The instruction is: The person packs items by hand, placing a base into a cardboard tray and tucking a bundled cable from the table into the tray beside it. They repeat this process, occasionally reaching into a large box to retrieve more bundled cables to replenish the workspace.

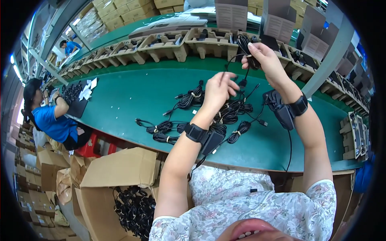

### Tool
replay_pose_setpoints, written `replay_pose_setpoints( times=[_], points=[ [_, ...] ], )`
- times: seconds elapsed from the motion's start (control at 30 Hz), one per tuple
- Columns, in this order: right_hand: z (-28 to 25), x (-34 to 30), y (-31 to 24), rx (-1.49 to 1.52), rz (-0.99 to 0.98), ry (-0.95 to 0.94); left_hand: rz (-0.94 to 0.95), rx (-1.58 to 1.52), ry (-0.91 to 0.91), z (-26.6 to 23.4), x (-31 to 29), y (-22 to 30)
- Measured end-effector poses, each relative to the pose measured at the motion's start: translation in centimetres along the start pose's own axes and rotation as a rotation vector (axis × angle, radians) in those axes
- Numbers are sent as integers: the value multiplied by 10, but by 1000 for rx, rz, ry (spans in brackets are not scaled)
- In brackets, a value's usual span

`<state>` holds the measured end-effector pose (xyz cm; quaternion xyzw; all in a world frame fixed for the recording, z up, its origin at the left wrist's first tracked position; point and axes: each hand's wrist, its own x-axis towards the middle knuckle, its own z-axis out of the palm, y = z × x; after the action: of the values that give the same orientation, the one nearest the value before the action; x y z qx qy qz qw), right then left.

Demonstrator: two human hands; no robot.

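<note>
My right hand (265, 60) is raised over the far side of the green table, its thumb and fingers closed on a coiled black cable (243, 41). One end of that cable hangs below the hand, with a plug (242, 83) at its tip. Just left of the plug is my left hand (219, 90), fingers apart and slightly curled, with nothing visibly held. Bundled black cables (191, 99) lie on the table under and around my hands, several of them tied with light twist ties. Black devices are strapped round both my wrists.
Moulded brown trays (163, 47) with dark items line the table's (128, 96) far side; grey printed cartons (277, 24) stand behind. A metal post (327, 52) rises at right. An open cardboard box (120, 168) of black cables stands at lower left. A co-worker (54, 120) sits at far left.
</note>
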<state>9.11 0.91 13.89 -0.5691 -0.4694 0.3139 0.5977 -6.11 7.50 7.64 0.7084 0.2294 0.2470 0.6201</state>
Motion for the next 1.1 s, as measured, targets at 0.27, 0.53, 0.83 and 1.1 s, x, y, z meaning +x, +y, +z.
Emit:
replay_pose_setpoints(
  times=[0.27, 0.53, 0.83, 1.1],
  points=[
    [9, -4, 21, -970, -664, 2, -82, -876, 55, 32, 15, -22],
    [-4, -22, 13, -1385, -573, -667, -154, -556, -390, 7, 13, -41],
    [-7, -20, 32, -1273, -775, -484, -166, -502, -420, -5, 12, -43],
    [-44, 47, -11, -1325, -466, 15, -24, -529, 156, -10, 26, -69]
  ],
)
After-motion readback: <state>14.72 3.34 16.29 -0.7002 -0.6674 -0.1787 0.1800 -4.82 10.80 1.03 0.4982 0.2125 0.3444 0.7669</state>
